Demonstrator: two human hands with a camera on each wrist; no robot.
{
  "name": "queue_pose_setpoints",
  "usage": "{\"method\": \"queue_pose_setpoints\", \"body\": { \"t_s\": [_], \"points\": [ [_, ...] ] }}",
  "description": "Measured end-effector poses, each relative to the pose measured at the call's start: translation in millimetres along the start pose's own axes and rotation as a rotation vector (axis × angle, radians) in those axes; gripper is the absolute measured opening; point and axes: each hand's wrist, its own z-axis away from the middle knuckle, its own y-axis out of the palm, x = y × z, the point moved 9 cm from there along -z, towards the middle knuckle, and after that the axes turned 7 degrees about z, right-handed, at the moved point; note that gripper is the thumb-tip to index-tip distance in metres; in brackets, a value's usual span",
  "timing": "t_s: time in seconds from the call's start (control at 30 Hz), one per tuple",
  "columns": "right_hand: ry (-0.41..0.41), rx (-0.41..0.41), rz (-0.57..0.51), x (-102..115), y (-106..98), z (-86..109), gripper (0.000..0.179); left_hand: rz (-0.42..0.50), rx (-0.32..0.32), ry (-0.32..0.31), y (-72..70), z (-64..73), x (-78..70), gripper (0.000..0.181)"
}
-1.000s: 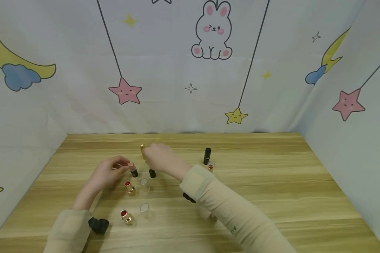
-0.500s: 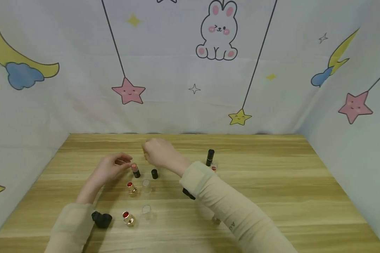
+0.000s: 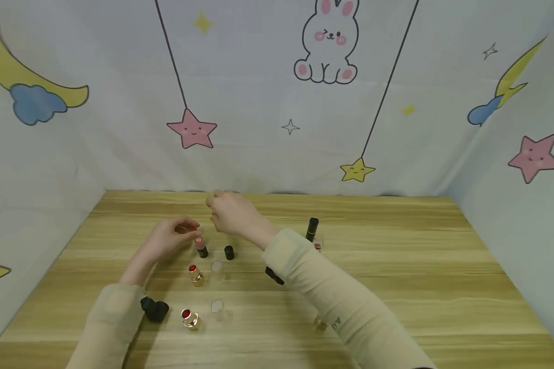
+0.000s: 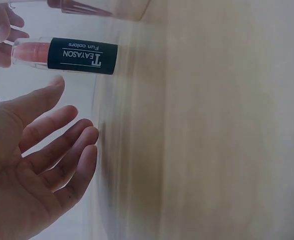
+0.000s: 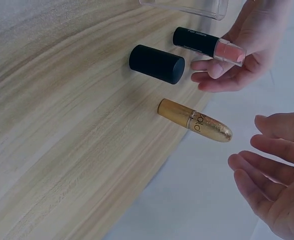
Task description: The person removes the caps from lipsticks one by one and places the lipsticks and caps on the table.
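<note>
My left hand is beside a coral lipstick with a black base and clear cover. In the left wrist view its fingers are loosely bent and its thumb lies just short of that lipstick. A gold lipstick tube stands upright on the table, hidden behind my right hand in the head view. The right wrist view shows the right hand's fingers spread near the tube's top, with a gap between. A black cap stands on the wood, right of the coral lipstick.
Two red lipsticks in gold bases, a farther one and a nearer one, stand beside clear caps. A black tube and another red lipstick are beyond my right sleeve. A printed curtain borders the table.
My right hand has moved toward the back, uncovering the black cap and now covering the gold tube in the head view. My left hand stays by the coral lipstick. The head view has shifted slightly.
</note>
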Motion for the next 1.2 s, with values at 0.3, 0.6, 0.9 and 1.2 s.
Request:
{"method": "queue_pose_setpoints", "body": {
  "t_s": [0.3, 0.6, 0.9, 1.2],
  "points": [
    [0.013, 0.015, -0.001, 1, 3, -7.9, 0.041, 0.040, 0.072, 0.038, 8.1, -8.5, -3.2, 0.038],
    [0.009, 0.040, 0.003, 3, 12, -13.6, 0.037, 0.032, 0.091, 0.067, 11.8, -14.7, -6.9, 0.041],
    [-0.013, 0.045, -0.008, 3, 18, -16.5, 0.033, 0.046, 0.110, 0.052, 17.4, -23.5, -6.5, 0.047],
    [-0.015, 0.052, -0.022, 2, 23, -19.7, 0.019, 0.049, 0.138, 0.119, 19.1, -29.3, -12.5, 0.034]
  ]
}}
